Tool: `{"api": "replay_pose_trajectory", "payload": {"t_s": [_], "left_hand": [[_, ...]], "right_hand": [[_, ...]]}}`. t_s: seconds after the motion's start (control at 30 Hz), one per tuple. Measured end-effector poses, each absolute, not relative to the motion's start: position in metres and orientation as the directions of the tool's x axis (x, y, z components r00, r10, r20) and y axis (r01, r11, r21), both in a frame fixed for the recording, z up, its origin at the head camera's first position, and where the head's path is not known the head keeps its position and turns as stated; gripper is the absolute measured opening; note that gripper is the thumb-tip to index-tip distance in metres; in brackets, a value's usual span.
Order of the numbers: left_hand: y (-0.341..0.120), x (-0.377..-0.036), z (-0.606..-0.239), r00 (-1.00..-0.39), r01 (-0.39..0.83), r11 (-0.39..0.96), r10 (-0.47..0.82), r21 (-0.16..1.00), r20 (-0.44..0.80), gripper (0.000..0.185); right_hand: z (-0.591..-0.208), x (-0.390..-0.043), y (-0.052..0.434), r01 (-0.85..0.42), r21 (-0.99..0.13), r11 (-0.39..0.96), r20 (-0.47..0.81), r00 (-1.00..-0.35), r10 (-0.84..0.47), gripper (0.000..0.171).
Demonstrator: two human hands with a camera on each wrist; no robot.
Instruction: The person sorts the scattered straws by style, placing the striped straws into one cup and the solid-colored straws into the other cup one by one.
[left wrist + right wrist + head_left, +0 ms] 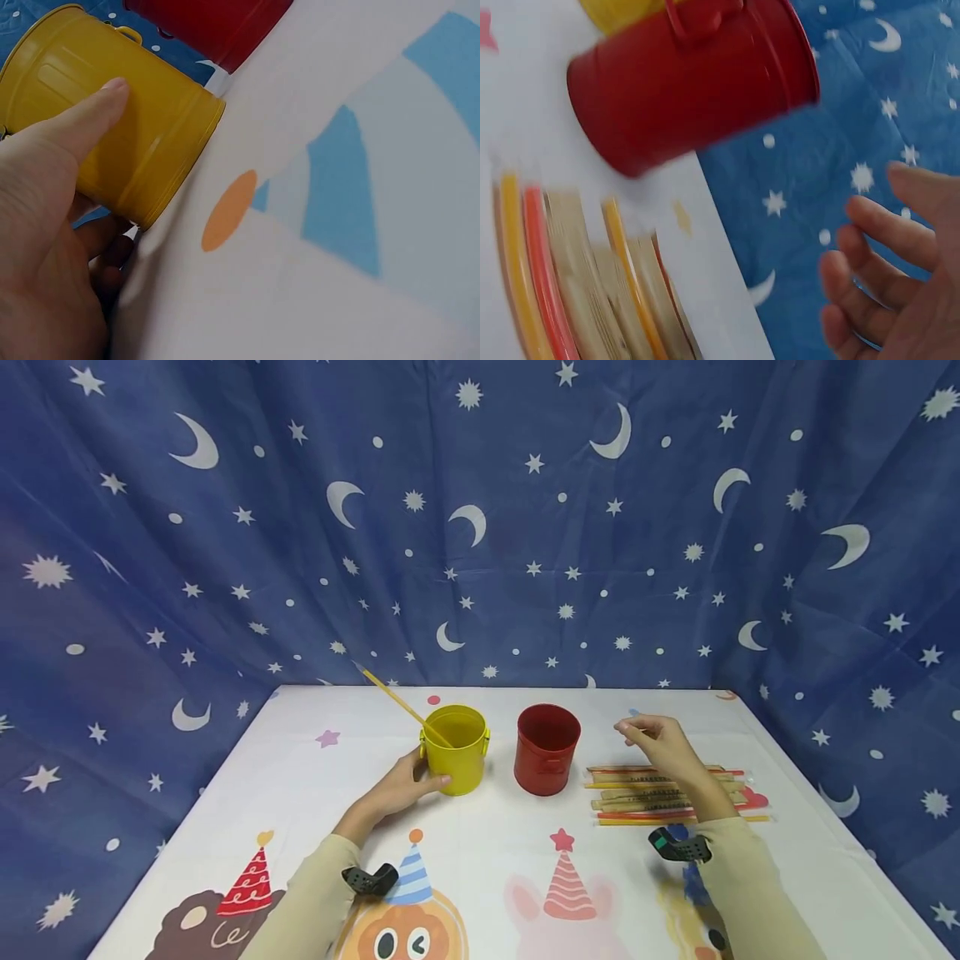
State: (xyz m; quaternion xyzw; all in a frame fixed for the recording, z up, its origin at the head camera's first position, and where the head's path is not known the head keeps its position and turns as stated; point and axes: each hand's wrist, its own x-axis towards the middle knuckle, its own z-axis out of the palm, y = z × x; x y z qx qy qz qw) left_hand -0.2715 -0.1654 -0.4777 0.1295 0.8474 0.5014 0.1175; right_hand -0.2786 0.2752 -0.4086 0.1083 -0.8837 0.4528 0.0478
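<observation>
My left hand (401, 789) holds a small yellow bucket (467, 767) by its side, the thumb lying along its wall in the left wrist view. A thin yellow straw (396, 697) leans out of that bucket toward the upper left. To its right stands a red bucket (546, 767), upright and apart from both hands. My right hand (663, 747) hovers above the far edge of a row of sticks, its fingers loosely bent and nothing between them in the right wrist view. Paper-wrapped sticks (577, 277), yellow straws (521, 262) and red straws (546, 270) make up the row.
A white tablecloth (480, 835) printed with cartoon animals and party hats covers the table. Behind it hangs a blue curtain (517, 527) with moons and stars. Each wrist wears a black band-like device (371, 880).
</observation>
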Motion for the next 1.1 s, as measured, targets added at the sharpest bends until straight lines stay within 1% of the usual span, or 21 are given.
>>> {"api": "replay_pose_trajectory", "payload": {"t_s": [0.13, 0.33, 0.63, 0.93, 1.1], "left_hand": [[-0.167, -0.268, -0.479, -0.94, 0.112, 0.463, 0.337, 0.879, -0.058, 0.099], [-0.168, -0.267, -0.477, -0.937, 0.106, 0.457, 0.343, 0.883, -0.065, 0.096], [-0.162, -0.269, -0.483, -0.941, 0.097, 0.464, 0.331, 0.88, -0.07, 0.097], [-0.161, -0.27, -0.481, -0.942, 0.102, 0.464, 0.33, 0.88, -0.065, 0.095], [-0.163, -0.27, -0.48, -0.94, 0.099, 0.47, 0.334, 0.877, -0.073, 0.097]], "right_hand": [[-0.418, -0.28, 0.286, -0.229, -0.79, 0.569, 0.157, -0.972, -0.172, 0.041], [-0.423, -0.28, 0.293, -0.256, -0.775, 0.578, 0.181, -0.966, -0.184, 0.039], [-0.422, -0.278, 0.3, -0.29, -0.702, 0.65, 0.176, -0.956, -0.236, 0.032], [-0.426, -0.282, 0.306, -0.336, -0.681, 0.651, 0.133, -0.93, -0.342, 0.019], [-0.431, -0.285, 0.309, -0.326, -0.691, 0.645, 0.092, -0.925, -0.368, 0.016]]}}
